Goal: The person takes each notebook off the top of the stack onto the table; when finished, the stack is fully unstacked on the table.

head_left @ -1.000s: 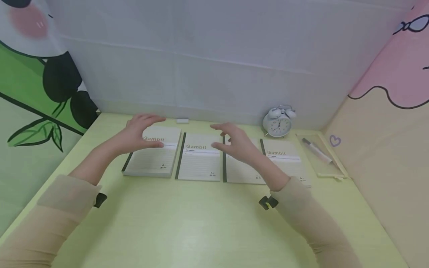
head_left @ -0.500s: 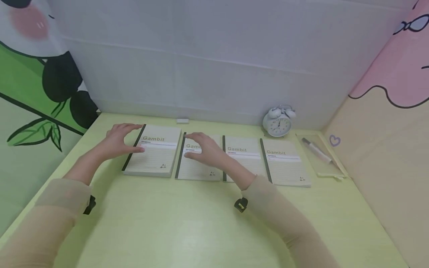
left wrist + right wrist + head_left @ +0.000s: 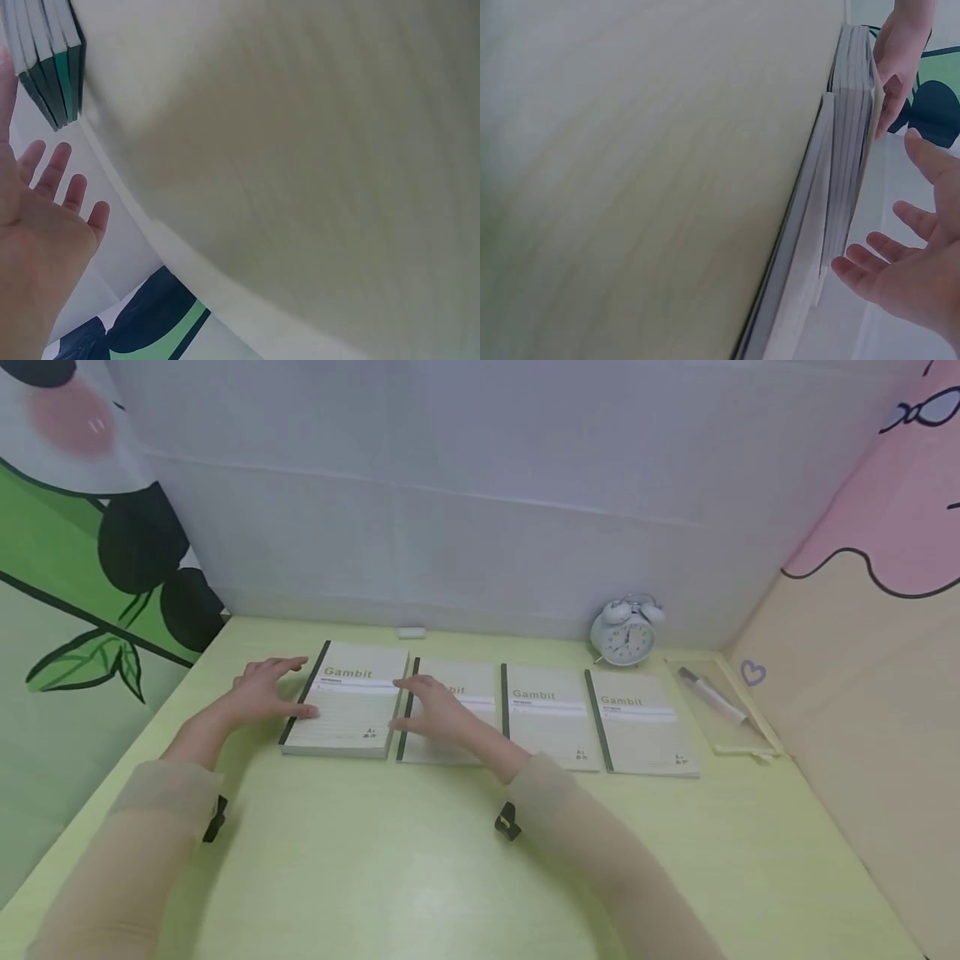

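At the left of a row lies a stack of several "Gambit" notebooks (image 3: pixel 345 722), pale-covered with dark spines. My left hand (image 3: pixel 262 695) is at its spine side, fingers spread and the thumb over the cover's edge; whether it touches cannot be told. My right hand (image 3: pixel 438 714) hovers above the second notebook (image 3: pixel 468 677) with fingers apart, thumb and fingertips close to the stack's right edge. In the right wrist view, the stacked notebooks (image 3: pixel 847 150) stand between both hands. The left wrist view shows the left palm (image 3: pixel 41 232) with loose, parted fingers below the spines (image 3: pixel 56 86).
Two more notebooks lie to the right, a third one (image 3: pixel 551 731) and a fourth (image 3: pixel 647 739). Behind are a white alarm clock (image 3: pixel 627 637) and a small white block (image 3: pixel 412 632). A clear pouch (image 3: pixel 693 714) holding a pen (image 3: pixel 711 695) lies at the right edge.
The right hand has swept left from the third notebook to the stack's right edge. The left hand has drawn back leftward and lowered to the spine side. The notebooks lie as before.
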A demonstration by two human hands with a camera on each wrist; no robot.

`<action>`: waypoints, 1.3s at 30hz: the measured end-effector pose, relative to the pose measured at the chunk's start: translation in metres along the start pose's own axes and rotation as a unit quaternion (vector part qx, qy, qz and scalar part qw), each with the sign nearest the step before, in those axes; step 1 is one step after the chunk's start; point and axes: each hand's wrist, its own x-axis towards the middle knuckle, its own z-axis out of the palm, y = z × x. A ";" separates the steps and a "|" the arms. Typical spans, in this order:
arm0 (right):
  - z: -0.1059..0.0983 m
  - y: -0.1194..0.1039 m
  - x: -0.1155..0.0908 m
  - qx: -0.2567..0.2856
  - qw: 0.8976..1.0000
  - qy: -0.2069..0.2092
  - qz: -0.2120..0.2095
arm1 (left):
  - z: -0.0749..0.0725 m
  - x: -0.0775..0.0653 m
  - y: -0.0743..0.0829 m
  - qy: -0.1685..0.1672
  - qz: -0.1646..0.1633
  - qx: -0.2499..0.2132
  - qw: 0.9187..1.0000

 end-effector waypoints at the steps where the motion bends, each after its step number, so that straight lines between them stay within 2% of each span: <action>1: 0.002 0.001 0.002 -0.001 1.000 -0.005 0.000 | 0.001 0.001 -0.001 -0.003 0.000 0.000 1.000; 5: 0.010 0.004 0.008 -0.007 1.000 -0.024 0.000 | 0.004 0.002 -0.006 -0.013 0.001 0.002 1.000; 15: 0.017 0.002 0.021 -0.088 0.995 -0.038 0.006 | 0.004 0.003 -0.004 -0.031 0.003 -0.014 0.999; 33: 0.021 0.002 0.023 -0.084 0.996 -0.029 0.029 | 0.002 0.007 0.007 -0.064 -0.012 -0.080 0.995; 39: 0.021 0.004 0.023 -0.065 0.997 -0.028 0.031 | 0.002 0.005 0.008 -0.063 -0.017 -0.103 0.993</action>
